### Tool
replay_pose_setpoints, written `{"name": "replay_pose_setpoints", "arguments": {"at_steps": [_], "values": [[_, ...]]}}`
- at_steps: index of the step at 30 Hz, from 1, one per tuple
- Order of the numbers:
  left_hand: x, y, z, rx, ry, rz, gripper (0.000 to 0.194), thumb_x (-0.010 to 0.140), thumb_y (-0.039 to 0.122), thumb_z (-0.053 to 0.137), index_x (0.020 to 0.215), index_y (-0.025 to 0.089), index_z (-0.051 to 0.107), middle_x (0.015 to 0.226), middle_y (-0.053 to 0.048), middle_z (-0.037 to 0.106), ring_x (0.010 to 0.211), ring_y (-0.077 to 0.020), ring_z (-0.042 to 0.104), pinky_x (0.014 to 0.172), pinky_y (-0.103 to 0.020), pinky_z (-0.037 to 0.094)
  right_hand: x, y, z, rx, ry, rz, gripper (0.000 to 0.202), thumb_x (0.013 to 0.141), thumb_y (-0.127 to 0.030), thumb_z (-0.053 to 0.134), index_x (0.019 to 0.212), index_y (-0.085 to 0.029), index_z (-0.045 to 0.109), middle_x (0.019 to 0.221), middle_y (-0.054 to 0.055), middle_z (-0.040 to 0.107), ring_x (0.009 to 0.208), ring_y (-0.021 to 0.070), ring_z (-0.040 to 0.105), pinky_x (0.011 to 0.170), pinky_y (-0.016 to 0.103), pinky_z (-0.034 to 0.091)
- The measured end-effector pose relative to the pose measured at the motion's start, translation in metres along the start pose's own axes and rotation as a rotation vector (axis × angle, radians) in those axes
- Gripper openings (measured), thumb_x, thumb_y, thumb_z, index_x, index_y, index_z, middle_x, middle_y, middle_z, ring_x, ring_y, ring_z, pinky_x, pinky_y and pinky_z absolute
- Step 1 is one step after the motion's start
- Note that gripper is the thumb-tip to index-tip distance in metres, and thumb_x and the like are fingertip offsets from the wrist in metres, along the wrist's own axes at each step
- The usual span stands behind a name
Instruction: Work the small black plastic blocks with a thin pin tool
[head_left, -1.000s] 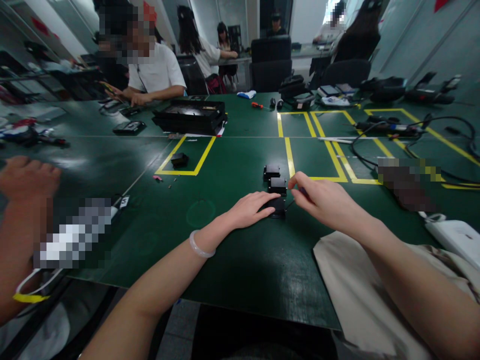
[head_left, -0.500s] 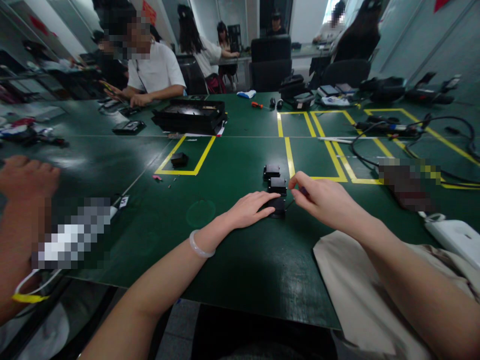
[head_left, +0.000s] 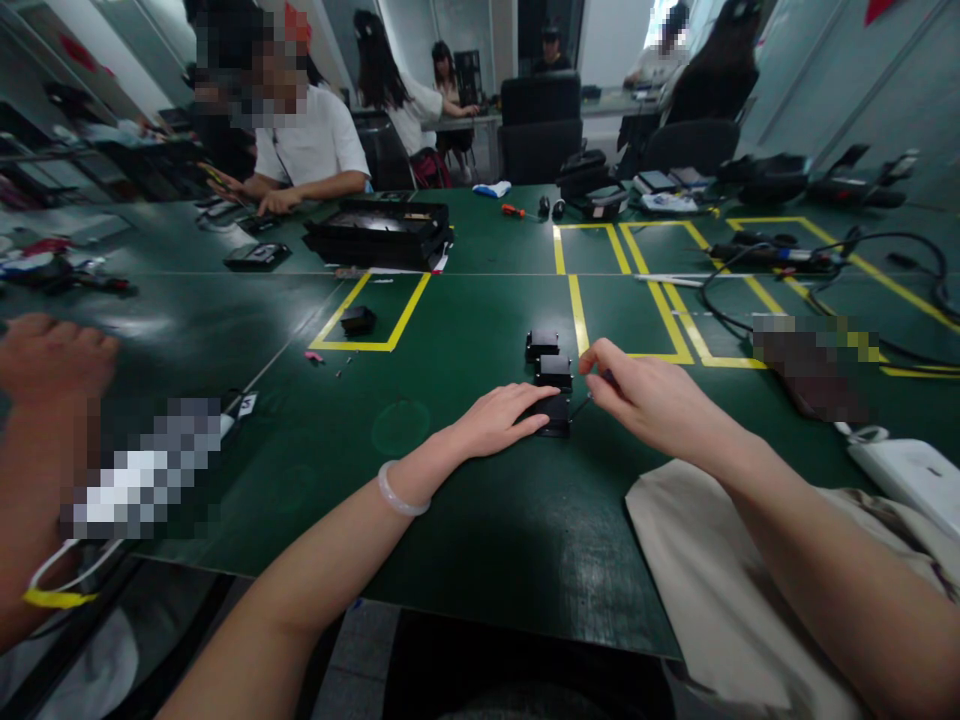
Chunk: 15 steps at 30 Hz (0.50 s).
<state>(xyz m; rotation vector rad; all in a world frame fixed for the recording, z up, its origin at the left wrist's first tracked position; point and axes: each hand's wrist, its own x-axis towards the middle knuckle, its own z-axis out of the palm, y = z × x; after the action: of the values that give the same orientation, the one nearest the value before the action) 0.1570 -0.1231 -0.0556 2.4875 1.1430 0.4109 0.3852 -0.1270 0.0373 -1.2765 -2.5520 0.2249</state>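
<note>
Three small black boxes stand in a staggered row on the green table: the far box (head_left: 543,343), the middle box (head_left: 554,371) and the near box (head_left: 556,414). My left hand (head_left: 499,420) steadies the near box, its thumb and fingers lying across it and hiding part of it. My right hand (head_left: 637,388) is just to the right, fingers curled in a pinch on a slim screwdriver (head_left: 580,406). Its thin shaft points at the box's right side; most of the handle is hidden by the fingers. A pale bracelet (head_left: 401,492) circles my left wrist.
A black tray (head_left: 379,232) lies at the back left, and a black block (head_left: 358,320) sits inside yellow tape. Beige cloth (head_left: 697,560) covers the front right edge near a white power bank (head_left: 911,475). Another person's arm (head_left: 52,400) rests at left. Cables (head_left: 892,240) lie at right.
My right hand and the screwdriver have shifted very slightly, with the fingers turned a little. My left hand and the boxes stay in place.
</note>
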Motion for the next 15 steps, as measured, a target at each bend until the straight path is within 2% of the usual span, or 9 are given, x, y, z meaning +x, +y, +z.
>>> {"name": "replay_pose_setpoints", "arguments": {"at_steps": [4,10,15], "values": [[0.0001,-0.0009,0.0009,0.002,0.006,0.008,0.045,0.101,0.045,0.033,0.141,0.026,0.038,0.133,-0.006,0.054,0.118,-0.0226,0.052,0.101,-0.039,0.040,0.0007,0.0010,0.0016,-0.038,0.001,0.001,0.025,0.096,-0.039,0.036,0.095,-0.021,0.053,0.068,0.001,0.061,0.059,0.0170,0.055,0.053,0.027,0.027],[0.0003,-0.0007,0.0007,0.013,0.003,0.008,0.045,0.101,0.045,0.034,0.141,0.026,0.038,0.131,-0.006,0.055,0.118,-0.0234,0.053,0.101,-0.039,0.040,0.0008,0.0004,0.0024,-0.026,0.024,0.003,0.020,0.095,-0.032,0.037,0.100,-0.020,0.053,0.069,0.001,0.061,0.058,0.0156,0.053,0.053,0.026,0.027],[0.0009,-0.0021,0.0016,0.018,0.004,0.011,0.045,0.101,0.045,0.034,0.141,0.026,0.038,0.132,-0.007,0.055,0.117,-0.0233,0.053,0.101,-0.039,0.040,0.0011,0.0019,0.0031,-0.038,-0.007,0.013,0.028,0.096,-0.042,0.037,0.093,-0.021,0.055,0.066,0.001,0.060,0.058,0.0168,0.054,0.054,0.027,0.027]]}}
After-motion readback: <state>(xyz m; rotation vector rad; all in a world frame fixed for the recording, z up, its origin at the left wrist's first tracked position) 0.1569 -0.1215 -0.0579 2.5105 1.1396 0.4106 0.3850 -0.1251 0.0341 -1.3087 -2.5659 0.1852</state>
